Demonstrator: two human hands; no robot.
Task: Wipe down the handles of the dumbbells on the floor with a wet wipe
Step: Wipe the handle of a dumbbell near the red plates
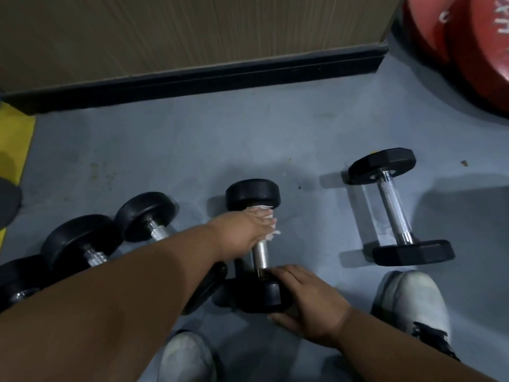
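Dumbbells: two round-head ones [91, 241] lie by the floor's left edge, handles partly under the left forearm. Mid-floor, left hand [248, 227] has its fingers wrapped round a wet wipe [268, 216] on the handle [260, 253] of the center dumbbell [254, 244], up near its far head. Right hand [308, 296] cups the near head, fingers draped over it, steadying. Hex dumbbell [399, 206] lies apart toward the right. Risk, imo: round heads roll if the right hand eases off; wipe may bunch & skip the near end.
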